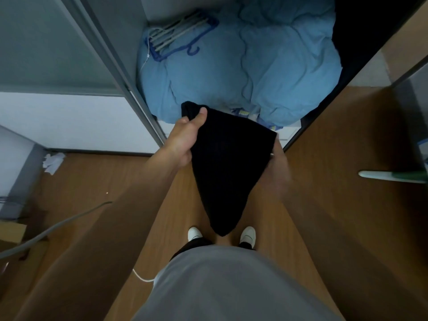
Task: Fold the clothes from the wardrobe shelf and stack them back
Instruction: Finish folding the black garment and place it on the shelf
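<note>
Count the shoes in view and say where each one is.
2. One white shoe sits left of the hanging black garment tip, the other white shoe right of it; both are partly hidden.

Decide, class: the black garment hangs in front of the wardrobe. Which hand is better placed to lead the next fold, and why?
Probably the left hand: it plainly pinches the garment at its top corner, thumb on the cloth. The right hand is blurred and mostly hidden behind the other edge, so its hold is unclear.
</note>
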Demonstrator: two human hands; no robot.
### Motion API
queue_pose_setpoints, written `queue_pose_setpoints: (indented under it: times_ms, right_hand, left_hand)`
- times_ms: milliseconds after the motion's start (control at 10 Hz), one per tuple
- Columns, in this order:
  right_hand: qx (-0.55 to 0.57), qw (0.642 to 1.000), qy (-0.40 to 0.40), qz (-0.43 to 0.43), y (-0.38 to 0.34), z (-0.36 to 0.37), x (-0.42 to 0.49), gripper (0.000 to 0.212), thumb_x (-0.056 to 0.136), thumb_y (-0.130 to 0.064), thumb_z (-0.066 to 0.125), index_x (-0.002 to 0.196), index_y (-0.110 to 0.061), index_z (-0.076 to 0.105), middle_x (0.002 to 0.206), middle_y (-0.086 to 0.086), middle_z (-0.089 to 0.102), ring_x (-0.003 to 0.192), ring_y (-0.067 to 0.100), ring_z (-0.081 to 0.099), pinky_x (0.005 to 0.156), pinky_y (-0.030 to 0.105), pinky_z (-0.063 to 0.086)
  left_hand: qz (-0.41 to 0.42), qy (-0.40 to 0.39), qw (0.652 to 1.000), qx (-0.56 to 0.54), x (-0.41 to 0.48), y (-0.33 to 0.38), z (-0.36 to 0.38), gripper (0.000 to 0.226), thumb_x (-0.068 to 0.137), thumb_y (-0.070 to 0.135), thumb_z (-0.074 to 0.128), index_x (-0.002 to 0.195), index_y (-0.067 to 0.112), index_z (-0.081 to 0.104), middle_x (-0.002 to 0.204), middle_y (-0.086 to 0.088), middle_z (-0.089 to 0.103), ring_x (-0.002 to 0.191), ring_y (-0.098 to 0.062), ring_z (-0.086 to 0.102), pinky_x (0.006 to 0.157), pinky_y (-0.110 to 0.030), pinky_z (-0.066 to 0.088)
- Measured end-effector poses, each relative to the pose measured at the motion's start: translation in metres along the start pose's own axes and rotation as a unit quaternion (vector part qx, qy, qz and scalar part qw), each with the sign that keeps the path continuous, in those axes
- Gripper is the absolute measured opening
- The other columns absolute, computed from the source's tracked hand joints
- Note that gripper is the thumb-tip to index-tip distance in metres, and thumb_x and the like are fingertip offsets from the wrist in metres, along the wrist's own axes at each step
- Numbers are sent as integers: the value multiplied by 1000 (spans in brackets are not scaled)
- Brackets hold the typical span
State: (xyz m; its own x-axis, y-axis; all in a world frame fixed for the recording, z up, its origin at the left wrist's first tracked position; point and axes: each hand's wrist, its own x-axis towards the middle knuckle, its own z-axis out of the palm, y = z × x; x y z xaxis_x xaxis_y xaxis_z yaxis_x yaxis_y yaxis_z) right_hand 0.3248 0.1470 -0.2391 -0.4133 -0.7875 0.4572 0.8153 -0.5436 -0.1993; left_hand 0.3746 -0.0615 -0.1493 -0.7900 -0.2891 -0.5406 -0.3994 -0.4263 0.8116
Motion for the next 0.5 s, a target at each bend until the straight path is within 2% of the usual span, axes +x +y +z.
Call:
queue_pose_setpoints:
  times_ms: [100,200,300,400,500]
  right_hand:
    - [-295,851,422,103,6,30,3,63,79,-61,73,128,-21,69,142,4,59,129,19,58,103,34,51]
    - [-504,749,406,143,7,37,7,66,80,-44,80,136,-18,58,130,-1,66,124,14,60,102,29,50]
    - [-587,667,438,132,13,36,23,48,84,-21,79,127,-8,61,115,1,70,110,14,66,92,27,53]
    - [-543,661,508,105,15,41,30,41,86,-17,78,123,-6,65,110,7,73,102,19,71,86,30,57]
    - [-453,675,573,103,9,45,44,37,83,-13,80,117,-6,68,105,10,75,93,22,74,79,35,61]
  left_hand:
    - [-53,1,999,1,2,6,-2,41,96,40,64,124,9,62,112,-11,75,95,-23,75,71,-33,61]
    - [-120,-21,992,18,5,8,-4,41,92,42,68,118,9,65,106,-11,77,91,-25,75,65,-33,61]
    - [-138,-42,989,25,9,7,-6,48,91,48,67,118,8,66,102,-11,77,90,-25,76,63,-32,61]
    - [-96,-103,990,4,14,4,-19,60,87,62,63,126,16,64,118,-5,74,107,-21,71,74,-30,60]
    - [-66,-182,979,59,13,-16,-39,69,78,65,69,130,21,61,132,-1,67,123,-16,62,95,-28,54]
